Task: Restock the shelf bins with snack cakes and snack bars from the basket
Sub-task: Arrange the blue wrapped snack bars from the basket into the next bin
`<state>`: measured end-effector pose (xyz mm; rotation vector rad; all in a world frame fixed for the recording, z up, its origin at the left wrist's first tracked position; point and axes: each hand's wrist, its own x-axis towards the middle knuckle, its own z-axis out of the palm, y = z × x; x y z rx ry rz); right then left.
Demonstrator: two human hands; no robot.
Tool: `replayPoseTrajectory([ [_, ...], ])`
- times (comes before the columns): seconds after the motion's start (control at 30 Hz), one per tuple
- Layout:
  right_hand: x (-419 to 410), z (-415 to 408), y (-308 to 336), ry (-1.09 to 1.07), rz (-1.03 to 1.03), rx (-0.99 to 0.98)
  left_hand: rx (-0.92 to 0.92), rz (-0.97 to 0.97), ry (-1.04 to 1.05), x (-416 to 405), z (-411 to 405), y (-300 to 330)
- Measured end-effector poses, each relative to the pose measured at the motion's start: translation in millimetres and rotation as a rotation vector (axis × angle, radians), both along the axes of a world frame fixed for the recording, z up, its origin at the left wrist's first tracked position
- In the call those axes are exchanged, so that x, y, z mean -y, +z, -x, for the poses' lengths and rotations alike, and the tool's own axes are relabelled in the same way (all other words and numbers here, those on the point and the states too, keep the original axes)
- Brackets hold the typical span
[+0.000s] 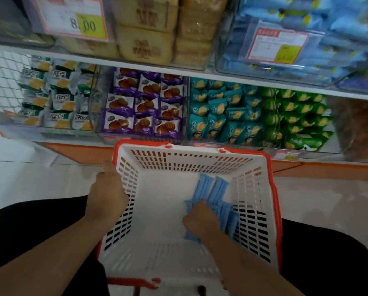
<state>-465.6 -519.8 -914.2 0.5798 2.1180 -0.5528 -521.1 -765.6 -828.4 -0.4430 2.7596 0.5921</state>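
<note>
— Forearms fill the near frame, cut off at the bottom edge. Left hand (106, 189)?

— On the basket (262, 189) at its left rim, fingers over the edge and out of sight. Looks like a grip on the wall; can't see fingertips.

— Right hand (200, 221)?

— Down inside the basket, fingers curled into a bunch of blue bars (217, 189). Grasping them. Count unclear: they overlap and the hand covers several.

— Basket position?

— On the person's lap, in front of the lower shelf (149, 72).

— Bins?

— Purple cakes (144, 105) straight ahead, teal packs (223, 112) to their right. Blue packs (332, 28) fill the upper right bin (221, 60). Price tag (277, 47) print blurred, unreadable. Far-right bin cropped.
</note>
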Motion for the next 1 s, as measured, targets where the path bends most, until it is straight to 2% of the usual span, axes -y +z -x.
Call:
replayPoseTrajectory([
  [0.13,-10,22,51,-0.584,0.356,0.064,0.018,0.02,0.005,-2,3,7],
  [0.23,-22,16,98,-0.904,0.781,-0.001,0.08,0.059,0.006,-4,5,13],
  [0.3,-30,5,130,-0.921,1.052,-0.103,0.14,-0.03,0.069,-2,4,15],
  [0.37,-35,-2,162,-0.871,1.235,-0.197,0.177,-0.018,0.084,-3,3,23],
  [0.43,-40,-4,190,-0.841,1.369,-0.251,0.054,0.054,0.048,-14,-1,47],
  [0.47,-42,-5,203,-0.805,1.432,-0.278,-0.05,0.016,0.019,-25,-5,71],
  [0.5,-46,-5,215,-0.762,1.478,-0.312,-0.124,-0.071,-0.024,-36,-8,90],
  [0.57,-54,-6,241,-0.705,1.534,-0.373,-0.135,-0.309,-0.096,-58,-9,132],
  [0.67,-62,-5,277,-0.695,1.562,-0.346,-0.152,-0.614,-0.199,-87,-8,195],
  [0.77,-69,-9,308,-0.692,1.567,-0.262,-0.182,-0.744,-0.346,-111,-11,256],
  [0.9,-82,-17,347,-0.541,1.517,-0.283,-0.015,-0.885,-0.322,-137,-20,308],
  [1.0,-96,-20,367,-0.556,1.428,-0.366,-0.031,-0.875,-0.258,-145,-23,321],
])
